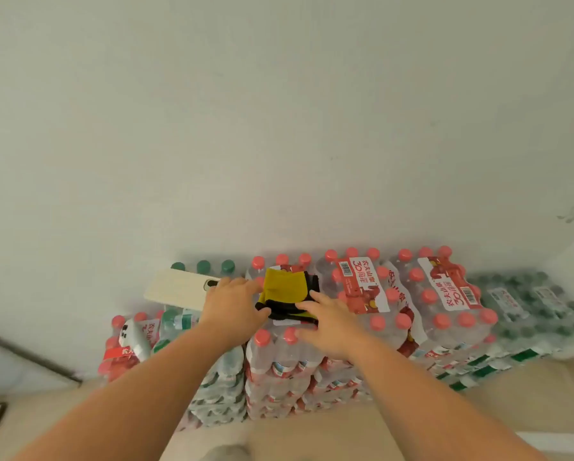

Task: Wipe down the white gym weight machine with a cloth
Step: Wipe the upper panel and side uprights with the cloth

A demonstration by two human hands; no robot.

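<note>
We reach with both arms to the cloth [284, 289], a folded yellow piece with black edging. It lies on top of a stack of shrink-wrapped red-capped water packs [440, 294] set against the white wall [279, 128]. It seems parked there simply as a handy flat spot at arm height.

Our left hand [234, 304] comes in at the cloth's left edge with the thumb spread below. The fingers [249, 284] touch the fabric, but we cannot tell whether they pinch it yet. Our right hand [327, 322] lies flat, its fingers [307, 306] straight and spread over the black hem nearest us, probably to steady the fold so it lifts in one piece.

A pale phone [179, 289] rests just beside the left hand on green-capped bottles [203, 266], likely put down to free both hands.

The weight machine is not in view, so we judge the wiping has not begun: this is the pick-up of the cloth.
</note>
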